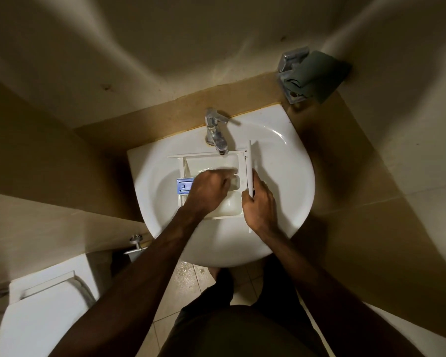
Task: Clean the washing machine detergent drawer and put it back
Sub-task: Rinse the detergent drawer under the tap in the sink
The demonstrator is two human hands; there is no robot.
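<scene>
Detergent drawer [211, 161] lies flat across the white sink [289, 161] at frame centre, its far rim right under the chrome tap [215, 135], front panel [249, 168] standing on edge at the right; open basin remains to the right and toward the lower rim, little at the left where a blue insert [183, 186] sits beside the drawer. Right hand [259, 207] is wrapped around the panel's near end, left hand [209, 188] reaches into a compartment with fingers curled. Left fingertips are blurred so I can't tell whether they hold anything; both hands hide the drawer's near compartments, and the toilet [41, 310] at lower left is cut off by the frame.
</scene>
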